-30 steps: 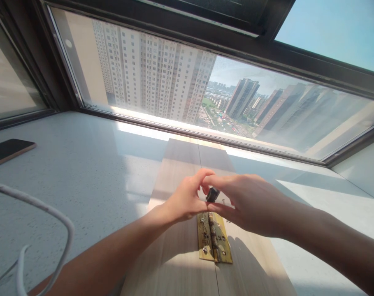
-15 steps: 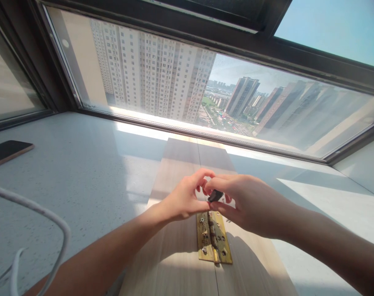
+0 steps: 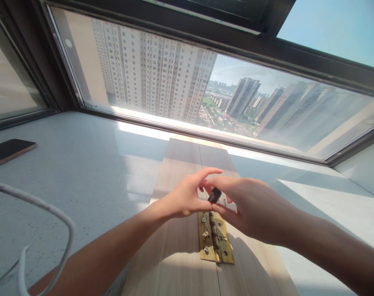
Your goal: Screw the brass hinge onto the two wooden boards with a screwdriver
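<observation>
My left hand [image 3: 188,196] and my right hand [image 3: 250,201] meet above a wooden board. Between their fingertips is a small black object [image 3: 215,195]; its kind is partly hidden. My right thumb and index finger pinch it, while my left thumb and curled fingers close on its left side. The left index finger points out over the right hand. Just below lies a brass hinge [image 3: 207,238], opened flat along the seam, its upper end covered by the hands. Several screws [image 3: 206,249] stick up from its left leaf. A small screw [image 3: 224,202] shows behind the right fingers.
The pale wooden board [image 3: 174,275], split by a long seam, lies on a speckled white sill [image 3: 94,181]. A phone [image 3: 10,150] rests at the left, with a white cable [image 3: 70,234] looping below it. A dark-framed window [image 3: 189,133] bounds the far side.
My left index finger has straightened out over the right hand. The black object has turned slightly between the fingers. The whole view has shifted a little.
</observation>
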A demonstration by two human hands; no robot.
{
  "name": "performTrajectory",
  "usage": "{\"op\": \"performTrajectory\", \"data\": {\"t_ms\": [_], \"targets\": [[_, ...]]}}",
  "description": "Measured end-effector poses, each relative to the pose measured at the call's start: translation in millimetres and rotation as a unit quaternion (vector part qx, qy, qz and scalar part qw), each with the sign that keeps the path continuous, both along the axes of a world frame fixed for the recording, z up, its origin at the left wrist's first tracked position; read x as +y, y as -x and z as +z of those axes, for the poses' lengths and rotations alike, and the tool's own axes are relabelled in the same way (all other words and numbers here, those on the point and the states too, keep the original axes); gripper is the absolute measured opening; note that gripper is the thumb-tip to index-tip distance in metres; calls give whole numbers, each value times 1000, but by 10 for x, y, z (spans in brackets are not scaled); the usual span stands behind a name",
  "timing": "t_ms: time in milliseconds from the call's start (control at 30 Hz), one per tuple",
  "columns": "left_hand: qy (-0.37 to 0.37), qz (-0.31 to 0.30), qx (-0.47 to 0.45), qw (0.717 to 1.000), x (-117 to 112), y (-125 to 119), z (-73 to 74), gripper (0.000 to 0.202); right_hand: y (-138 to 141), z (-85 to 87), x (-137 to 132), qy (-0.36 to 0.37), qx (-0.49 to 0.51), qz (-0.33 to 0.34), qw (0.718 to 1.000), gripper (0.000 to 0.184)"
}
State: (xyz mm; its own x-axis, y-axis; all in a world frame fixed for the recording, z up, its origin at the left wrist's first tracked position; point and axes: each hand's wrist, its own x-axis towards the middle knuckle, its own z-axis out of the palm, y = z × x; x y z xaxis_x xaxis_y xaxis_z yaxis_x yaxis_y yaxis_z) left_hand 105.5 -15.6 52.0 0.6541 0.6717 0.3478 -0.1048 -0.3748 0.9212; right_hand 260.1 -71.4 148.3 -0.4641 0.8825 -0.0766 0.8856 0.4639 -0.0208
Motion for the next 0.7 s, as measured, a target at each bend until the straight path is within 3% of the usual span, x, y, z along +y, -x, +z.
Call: {"op": "performTrajectory", "data": {"t_ms": [167,300,500,600,700], "targets": [[-51,62,12,997,-36,-76,-63,65,59,-84,-31,-41,-25,-61,997,20],[-55,15,30,998,-28,-37,-22,76,60,-93,-43,1,26,-45,999,12],[-66,3,184,981,134,98,-28,36,-22,-21,-50,42,86,-65,993,16],[-106,-6,247,963,180,127,-58,31,-131,-14,-87,58,125,-84,987,19],[-148,-23,254,956,165,105,-91,28,-358,-95,-164,7,214,-122,969,19]]}}
